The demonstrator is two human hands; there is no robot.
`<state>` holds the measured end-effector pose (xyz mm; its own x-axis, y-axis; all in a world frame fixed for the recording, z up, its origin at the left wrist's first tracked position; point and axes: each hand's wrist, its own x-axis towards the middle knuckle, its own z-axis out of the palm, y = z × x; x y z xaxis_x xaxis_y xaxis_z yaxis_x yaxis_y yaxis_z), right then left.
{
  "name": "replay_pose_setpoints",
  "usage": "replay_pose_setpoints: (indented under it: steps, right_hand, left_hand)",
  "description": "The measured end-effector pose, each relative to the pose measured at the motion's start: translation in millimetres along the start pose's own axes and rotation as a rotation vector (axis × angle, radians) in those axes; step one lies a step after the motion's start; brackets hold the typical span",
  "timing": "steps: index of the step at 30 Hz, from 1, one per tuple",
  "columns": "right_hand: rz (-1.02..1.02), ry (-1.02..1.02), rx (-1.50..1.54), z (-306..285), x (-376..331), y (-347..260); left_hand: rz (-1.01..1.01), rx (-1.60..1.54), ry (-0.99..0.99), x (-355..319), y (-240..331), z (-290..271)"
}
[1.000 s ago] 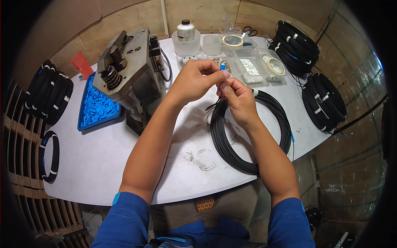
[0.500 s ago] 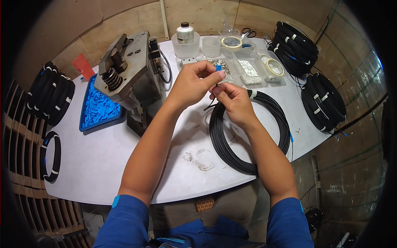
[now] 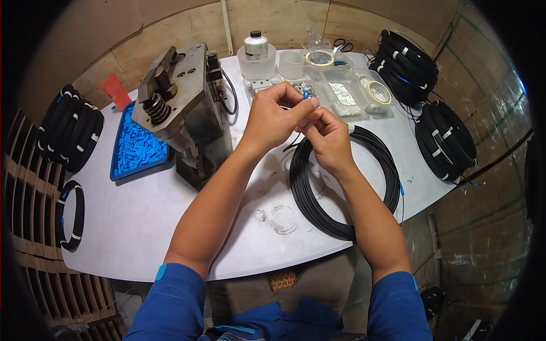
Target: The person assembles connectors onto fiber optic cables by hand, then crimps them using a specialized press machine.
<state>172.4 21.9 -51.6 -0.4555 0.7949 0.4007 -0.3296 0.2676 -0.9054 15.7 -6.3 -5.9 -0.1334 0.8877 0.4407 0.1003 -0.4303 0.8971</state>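
Note:
My left hand (image 3: 276, 116) is closed in a pinch on a small blue connector (image 3: 306, 92), whose top sticks up between thumb and fingertips. Right beside it, my right hand (image 3: 331, 142) is closed too, thumb against fingers, at the end of a thin black cable; the fingers hide most of that end. Below both hands, a large coil of black cable (image 3: 301, 190) lies on the white table, tied with white tape near its top. A loose cable tail shows at the coil's upper left. Another blue connector (image 3: 401, 187) hangs at its right side.
A metal press (image 3: 187, 85) stands left of my hands, beside a blue tray (image 3: 165, 165) of small blue pieces. Behind are a bottle (image 3: 256, 44), a clear tub with small metal parts, tape rolls (image 3: 377, 92) and scissors (image 3: 342, 44). Bundled black coils (image 3: 446, 142) flank the table.
Both hands have shifted slightly to the right and drawn closer together, fingertips now touching around the blue connector. The coil has moved very slightly to the right.

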Motion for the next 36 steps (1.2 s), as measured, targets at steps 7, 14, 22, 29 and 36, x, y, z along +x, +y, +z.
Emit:
replay_pose_setpoints:
  steps: [7,14,22,29,36]
  right_hand:
    - [-0.009,0.028,-0.081,1.3,-1.0,-4.6]
    - [-0.004,0.029,-0.075,1.2,-1.2,-4.4]
    - [0.000,0.021,-0.059,-0.4,-1.6,-3.1]
    - [0.007,0.007,-0.072,0.3,-1.7,-3.9]
    - [0.086,0.000,-0.093,0.8,-0.6,-11.7]
  left_hand:
    - [0.001,-0.007,0.004,2.1,0.6,-2.2]
    - [-0.075,-0.124,-0.087,1.4,8.7,-6.7]
    - [-0.052,-0.091,-0.097,2.9,3.3,-6.9]
    - [-0.068,-0.092,-0.090,0.9,7.1,-6.9]
    - [-0.074,-0.122,-0.154,3.7,4.5,-5.5]
